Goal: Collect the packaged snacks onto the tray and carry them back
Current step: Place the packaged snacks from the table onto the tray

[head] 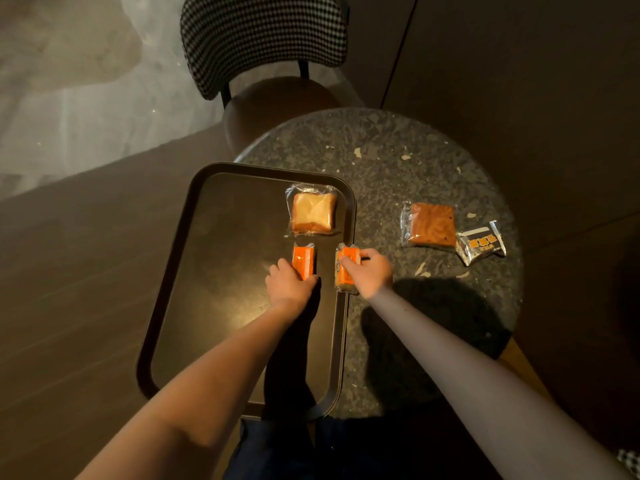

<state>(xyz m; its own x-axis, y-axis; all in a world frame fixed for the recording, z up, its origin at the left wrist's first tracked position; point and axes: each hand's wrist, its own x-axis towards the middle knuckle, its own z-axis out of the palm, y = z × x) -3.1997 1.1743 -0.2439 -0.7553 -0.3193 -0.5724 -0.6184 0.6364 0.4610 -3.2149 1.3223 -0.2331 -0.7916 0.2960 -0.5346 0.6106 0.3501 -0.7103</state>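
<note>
A dark rectangular tray (194,271) lies half on the round speckled table (398,168), its left part overhanging the edge. On the tray sits a wrapped pale bread slice (313,212). Below it an orange snack pack (304,260) rests on the tray with my left hand (290,283) gripping its near end. My right hand (367,271) holds a second orange pack (344,268) right over the tray's right rim. On the table to the right lie a wrapped brown cake (431,225) and a small clear-and-dark packet (481,242), touching each other.
A chair (263,39) with a houndstooth back stands at the far side of the table. A dark wall panel rises to the right. Wooden floor lies to the left, under the overhanging tray. My dark trousers show at the bottom.
</note>
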